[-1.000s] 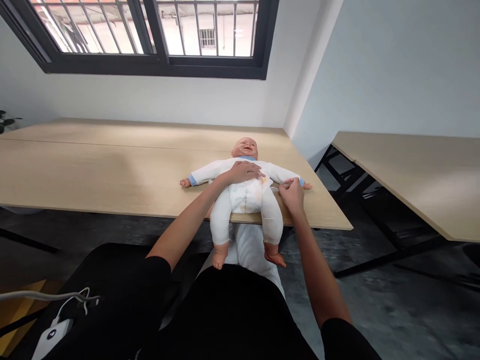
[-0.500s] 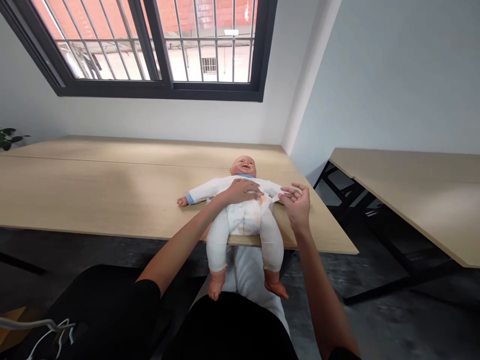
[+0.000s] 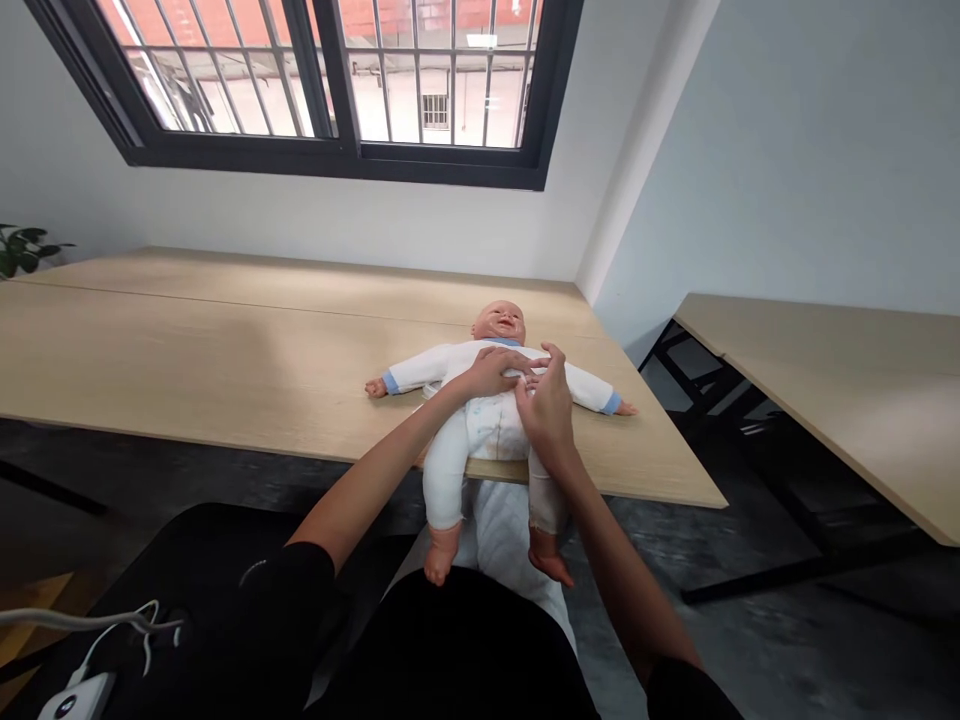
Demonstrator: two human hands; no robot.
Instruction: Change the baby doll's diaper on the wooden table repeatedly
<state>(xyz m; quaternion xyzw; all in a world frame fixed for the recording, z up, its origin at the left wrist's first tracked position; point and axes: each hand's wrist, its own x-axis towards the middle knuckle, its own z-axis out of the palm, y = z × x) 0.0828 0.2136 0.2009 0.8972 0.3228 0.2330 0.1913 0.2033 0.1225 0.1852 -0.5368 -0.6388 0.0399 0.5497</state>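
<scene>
A baby doll [image 3: 480,430] in a white suit with blue cuffs lies on its back at the near edge of a long wooden table [image 3: 225,350], arms spread, legs hanging over the edge. My left hand [image 3: 495,368] lies flat on the doll's chest, fingers stretched out. My right hand [image 3: 546,400] rests on the doll's belly just right of the left hand, its fingers bent and pinching at the suit's front. What the fingertips hold is too small to make out.
A second wooden table [image 3: 840,390] on black legs stands to the right across a gap of dark floor. White cloth [image 3: 495,520] hangs below the doll. A white device with cables [image 3: 75,690] lies at bottom left. A barred window [image 3: 337,80] is above.
My right hand has moved left from beside the doll's outstretched arm onto its belly, next to my left hand. The left hand has stayed on the chest.
</scene>
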